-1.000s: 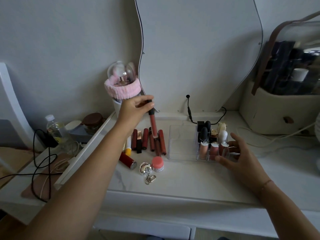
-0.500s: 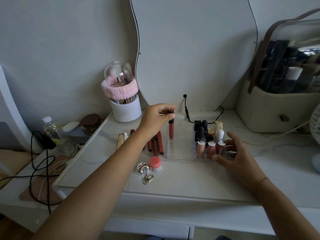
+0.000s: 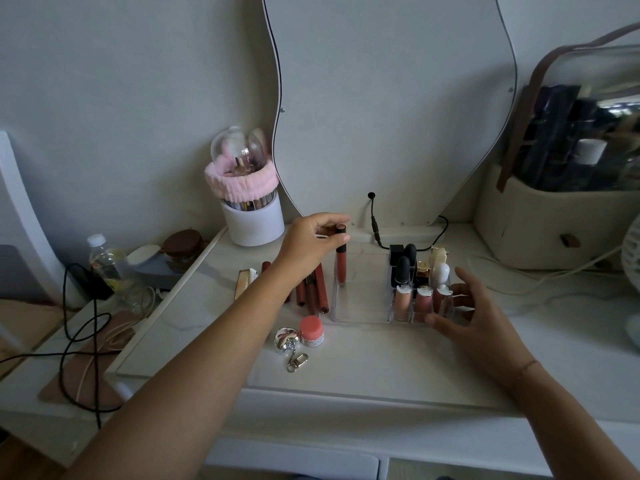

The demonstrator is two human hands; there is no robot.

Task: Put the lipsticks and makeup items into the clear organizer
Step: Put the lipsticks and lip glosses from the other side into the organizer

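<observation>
Task approx. half done, judging by layout. The clear organizer (image 3: 360,306) sits mid-vanity top, toward the back edge; its right-hand cells already hold black lipstick tubes (image 3: 403,268), pink gloss tubes (image 3: 401,301) along the front and a white bottle (image 3: 440,271). The big left compartment has only the liquid lipstick (image 3: 341,258) now going in, upright at its back-left corner.

Left to do: several red lip tubes (image 3: 317,294) lying flat just left of the organizer, a gold-beige tube (image 3: 243,279) farther left, a pink-lidded jar (image 3: 311,331) and a silver keychain compact (image 3: 286,338) nearer the front edge.

Grip: left hand (image 3: 308,242) pinches the liquid lipstick's black cap w/ thumb & fingertips, not released yet. Right hand (image 3: 474,317) is spread, fingers loosely bracing the organizer's front-right corner, grasping nothing.
</observation>
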